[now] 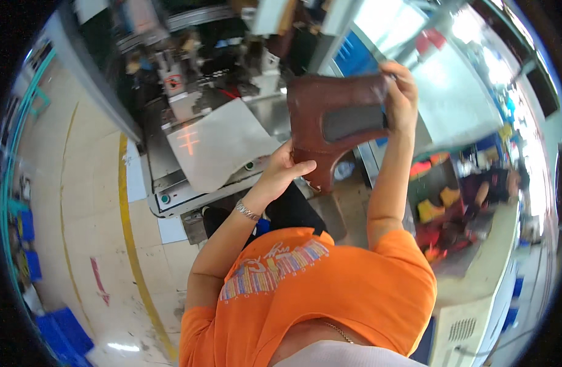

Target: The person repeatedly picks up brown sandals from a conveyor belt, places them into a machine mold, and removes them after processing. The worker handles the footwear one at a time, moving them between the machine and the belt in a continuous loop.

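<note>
A brown leather boot upper [306, 116] with a dark grey side panel [354, 122] hangs in the air in front of me, turned on its side. My left hand [282, 170] is closed on its lower left part, thumb lying over the leather. At the upper right end, my right hand [402, 98] grips the edge with bent fingers. Left of the boot upper, a pale grey curved plate [223, 144] with orange light lines on it covers part of the machine table [171, 205].
Behind the plate stands a machine [220, 67] with metal clamps, blurred. A white-topped table [458, 92] is at the right. Beyond it a co-worker [495, 186] is near yellow and red pieces [431, 211]. A yellow floor line [131, 244] and blue crates [64, 333] lie left.
</note>
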`<state>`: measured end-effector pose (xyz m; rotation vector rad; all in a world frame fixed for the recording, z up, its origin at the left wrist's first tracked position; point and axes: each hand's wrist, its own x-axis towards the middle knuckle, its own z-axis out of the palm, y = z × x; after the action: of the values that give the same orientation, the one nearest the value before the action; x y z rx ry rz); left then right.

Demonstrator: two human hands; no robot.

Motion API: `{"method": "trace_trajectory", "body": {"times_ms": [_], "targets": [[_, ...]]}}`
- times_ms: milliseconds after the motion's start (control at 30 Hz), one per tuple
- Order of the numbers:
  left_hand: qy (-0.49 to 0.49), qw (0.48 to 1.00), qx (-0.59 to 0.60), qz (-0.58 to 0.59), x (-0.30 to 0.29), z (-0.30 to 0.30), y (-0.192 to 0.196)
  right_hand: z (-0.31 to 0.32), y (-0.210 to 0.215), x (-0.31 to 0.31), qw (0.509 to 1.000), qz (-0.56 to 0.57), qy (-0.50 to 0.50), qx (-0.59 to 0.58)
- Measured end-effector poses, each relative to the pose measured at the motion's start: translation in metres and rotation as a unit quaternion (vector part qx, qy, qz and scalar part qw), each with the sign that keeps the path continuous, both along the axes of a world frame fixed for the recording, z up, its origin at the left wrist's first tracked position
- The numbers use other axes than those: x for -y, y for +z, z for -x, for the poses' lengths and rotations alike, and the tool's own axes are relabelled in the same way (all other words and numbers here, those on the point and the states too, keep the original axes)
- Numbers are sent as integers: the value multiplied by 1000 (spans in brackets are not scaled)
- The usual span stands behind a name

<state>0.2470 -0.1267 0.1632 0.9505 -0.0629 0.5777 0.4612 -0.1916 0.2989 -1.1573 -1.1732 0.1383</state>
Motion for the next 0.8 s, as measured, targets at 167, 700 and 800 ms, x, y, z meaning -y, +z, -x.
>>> {"method": "trace_trajectory", "body": {"times_ms": [167,700,800], "targets": [[33,996,-77,34,44,-44,-3,-37,-46,64,902,180,-336,201],[-314,817,-357,326,113,-119,-60,20,-101,256,766,498,-390,113],[-339,818,-350,305,104,-107,-71,-40,-118,294,743,506,-423,112]]}}
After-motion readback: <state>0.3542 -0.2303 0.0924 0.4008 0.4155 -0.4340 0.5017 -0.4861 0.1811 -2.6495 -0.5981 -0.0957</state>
